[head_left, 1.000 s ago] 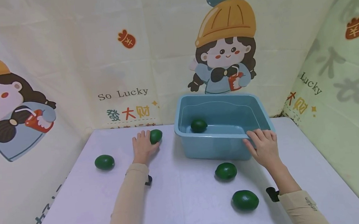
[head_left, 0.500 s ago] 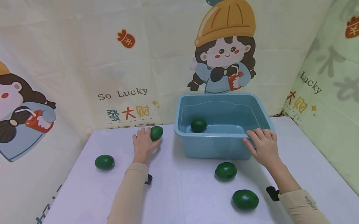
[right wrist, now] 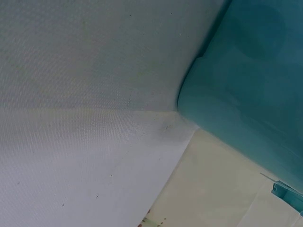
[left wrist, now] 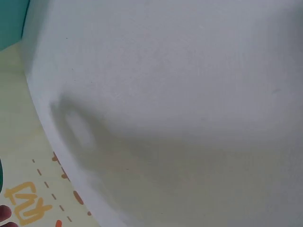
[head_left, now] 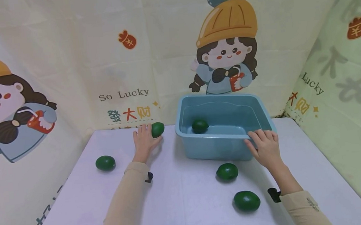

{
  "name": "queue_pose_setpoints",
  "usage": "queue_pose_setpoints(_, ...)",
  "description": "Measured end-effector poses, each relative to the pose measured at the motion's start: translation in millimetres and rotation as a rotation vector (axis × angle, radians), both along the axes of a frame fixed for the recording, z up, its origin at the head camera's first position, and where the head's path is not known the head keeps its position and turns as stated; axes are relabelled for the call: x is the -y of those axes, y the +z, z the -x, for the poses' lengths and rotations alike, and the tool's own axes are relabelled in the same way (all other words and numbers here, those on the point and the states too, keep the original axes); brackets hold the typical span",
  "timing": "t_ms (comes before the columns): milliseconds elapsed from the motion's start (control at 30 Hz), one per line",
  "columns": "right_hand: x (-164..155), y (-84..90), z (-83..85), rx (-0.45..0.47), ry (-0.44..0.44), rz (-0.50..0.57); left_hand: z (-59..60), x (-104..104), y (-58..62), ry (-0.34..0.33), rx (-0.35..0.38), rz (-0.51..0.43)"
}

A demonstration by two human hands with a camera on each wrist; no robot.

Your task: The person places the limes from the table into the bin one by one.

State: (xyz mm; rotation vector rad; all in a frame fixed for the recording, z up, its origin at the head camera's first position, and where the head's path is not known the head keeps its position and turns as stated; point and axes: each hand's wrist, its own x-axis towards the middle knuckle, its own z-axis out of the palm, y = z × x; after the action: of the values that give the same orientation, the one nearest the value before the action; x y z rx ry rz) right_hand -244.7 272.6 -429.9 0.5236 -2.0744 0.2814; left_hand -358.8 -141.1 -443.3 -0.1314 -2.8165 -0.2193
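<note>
The left hand [head_left: 143, 143] grips a green fruit [head_left: 157, 129] at the table's far edge, while the right hand [head_left: 265, 148] curls over the blue tub's [head_left: 215, 148] near-right rim, steadying it.

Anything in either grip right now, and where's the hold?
The left hand holds a green fruit by its near side, fingers curled round it. The right hand grips the blue tub at its near right rim.

Both arms in long beige sleeves, snug cuffs. Left hand [head_left: 143, 143], right hand [head_left: 265, 148] bare. Small black clip thing at each wrist. Tiny print on right sleeve.
</note>
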Motion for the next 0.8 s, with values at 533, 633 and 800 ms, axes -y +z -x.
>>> queue_pose_setpoints(533,3,2.4,1.3,-0.054,0.013,0.007,-2.3,-1,18.9,-0.004,-0.025,-0.008)
queue_pose_setpoints(633,3,3.0,1.4,-0.049,0.014,0.008,-2.0,-1,21.2,-0.008,-0.047,-0.008)
queue_pose_setpoints(800,3,3.6,1.3,-0.04,0.011,0.011,-2.5,1,26.8,-0.015,-0.065,0.006)
